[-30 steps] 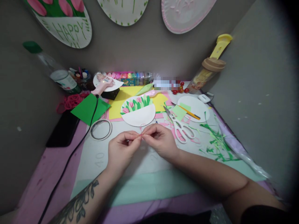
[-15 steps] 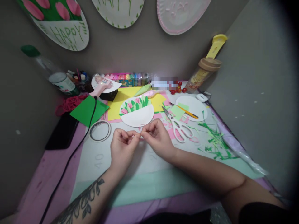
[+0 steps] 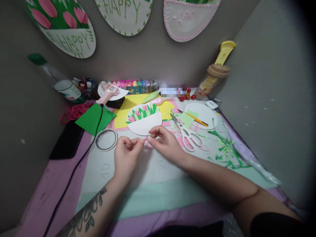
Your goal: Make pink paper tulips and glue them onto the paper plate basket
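A thin pink strip [image 3: 146,139] lies between my two hands, above the white sheet. My left hand [image 3: 128,153] pinches its left end between thumb and fingertips. The thumb and fingers of my right hand [image 3: 164,143] are pressed together at its other end. Just beyond my fingers lies a white paper plate piece [image 3: 145,124] with green paper leaves and pink tulips [image 3: 131,119] along its upper part. Under my right fingers, some more pink shows, partly hidden.
White scissors [image 3: 189,135] and pink scraps lie right of my hands, with green shreds [image 3: 229,149] farther right. A tape roll [image 3: 106,140], green paper [image 3: 95,118] and a pink glue gun [image 3: 108,95] with a black cord are at the left. A bottle [image 3: 66,89] stands behind.
My hands have moved slightly apart, and the pink strip now shows between them. The view has tilted up a little.
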A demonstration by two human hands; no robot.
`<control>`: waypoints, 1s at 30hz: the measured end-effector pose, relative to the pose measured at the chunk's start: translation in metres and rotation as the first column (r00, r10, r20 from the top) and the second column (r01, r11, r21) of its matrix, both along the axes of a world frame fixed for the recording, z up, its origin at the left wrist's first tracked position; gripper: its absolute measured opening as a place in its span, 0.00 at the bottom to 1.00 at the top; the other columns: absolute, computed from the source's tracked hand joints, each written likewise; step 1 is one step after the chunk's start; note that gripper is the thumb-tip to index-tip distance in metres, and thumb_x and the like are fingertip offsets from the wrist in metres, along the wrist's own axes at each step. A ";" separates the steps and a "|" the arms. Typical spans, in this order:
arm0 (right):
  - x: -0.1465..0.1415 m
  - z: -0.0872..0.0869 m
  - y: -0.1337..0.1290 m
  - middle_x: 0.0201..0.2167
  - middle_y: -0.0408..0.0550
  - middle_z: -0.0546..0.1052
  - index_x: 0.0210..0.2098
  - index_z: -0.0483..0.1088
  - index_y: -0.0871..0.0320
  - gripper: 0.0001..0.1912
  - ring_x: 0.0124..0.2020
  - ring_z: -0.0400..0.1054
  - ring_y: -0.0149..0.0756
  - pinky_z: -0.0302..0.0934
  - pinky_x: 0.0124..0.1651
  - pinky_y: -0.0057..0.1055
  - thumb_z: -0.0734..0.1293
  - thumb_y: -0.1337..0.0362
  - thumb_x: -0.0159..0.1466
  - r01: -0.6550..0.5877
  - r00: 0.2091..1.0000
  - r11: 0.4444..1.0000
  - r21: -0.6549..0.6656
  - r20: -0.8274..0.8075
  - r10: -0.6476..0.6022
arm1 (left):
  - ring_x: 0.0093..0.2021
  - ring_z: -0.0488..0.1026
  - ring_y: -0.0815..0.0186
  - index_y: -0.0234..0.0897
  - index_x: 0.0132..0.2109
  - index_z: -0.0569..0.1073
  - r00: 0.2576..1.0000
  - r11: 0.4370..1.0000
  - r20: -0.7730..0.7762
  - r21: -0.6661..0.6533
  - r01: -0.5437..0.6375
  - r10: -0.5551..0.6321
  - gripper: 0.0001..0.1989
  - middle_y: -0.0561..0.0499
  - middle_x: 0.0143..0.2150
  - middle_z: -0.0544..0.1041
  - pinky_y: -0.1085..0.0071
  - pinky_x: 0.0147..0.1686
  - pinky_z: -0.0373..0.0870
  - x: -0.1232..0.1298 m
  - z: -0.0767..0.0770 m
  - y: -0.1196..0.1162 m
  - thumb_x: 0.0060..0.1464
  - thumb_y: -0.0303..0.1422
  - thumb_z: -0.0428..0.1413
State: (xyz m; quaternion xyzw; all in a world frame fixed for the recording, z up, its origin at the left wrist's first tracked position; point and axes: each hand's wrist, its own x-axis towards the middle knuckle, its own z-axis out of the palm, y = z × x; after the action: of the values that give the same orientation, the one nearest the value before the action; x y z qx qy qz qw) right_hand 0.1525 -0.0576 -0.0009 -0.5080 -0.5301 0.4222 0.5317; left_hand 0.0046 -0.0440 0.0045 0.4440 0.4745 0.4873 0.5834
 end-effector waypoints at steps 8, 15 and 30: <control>0.002 0.005 -0.002 0.26 0.42 0.69 0.24 0.66 0.57 0.07 0.31 0.64 0.32 0.58 0.32 0.27 0.64 0.68 0.58 -0.032 0.977 0.999 0.032 0.210 0.025 | 0.28 0.73 0.72 0.40 0.31 0.54 0.998 0.999 -0.041 0.013 0.053 -0.052 0.18 0.56 0.28 0.76 0.75 0.30 0.65 -0.002 0.003 0.001 0.45 0.30 0.60; 0.000 0.003 -0.002 0.25 0.42 0.69 0.24 0.66 0.57 0.06 0.30 0.64 0.31 0.58 0.31 0.27 0.64 0.67 0.57 -0.020 0.991 1.000 -0.017 0.134 0.022 | 0.28 0.74 0.72 0.41 0.37 0.58 0.992 0.996 -0.090 0.012 0.091 -0.090 0.18 0.56 0.30 0.76 0.75 0.29 0.67 -0.004 0.007 0.002 0.43 0.31 0.61; -0.002 0.001 -0.003 0.25 0.42 0.69 0.23 0.67 0.58 0.04 0.29 0.64 0.31 0.57 0.31 0.27 0.64 0.70 0.54 -0.045 0.991 0.998 -0.033 0.121 0.049 | 0.20 0.68 0.76 0.42 0.35 0.53 0.989 0.990 -0.068 -0.056 0.126 -0.130 0.20 0.61 0.24 0.76 0.80 0.23 0.59 -0.007 0.009 0.003 0.44 0.30 0.59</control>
State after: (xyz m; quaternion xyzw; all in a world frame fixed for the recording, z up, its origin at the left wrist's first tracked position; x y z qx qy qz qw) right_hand 0.1508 -0.0605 0.0002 -0.5282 -0.5669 0.4106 0.4806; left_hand -0.0024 -0.0406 0.0135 0.4755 0.4779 0.4201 0.6075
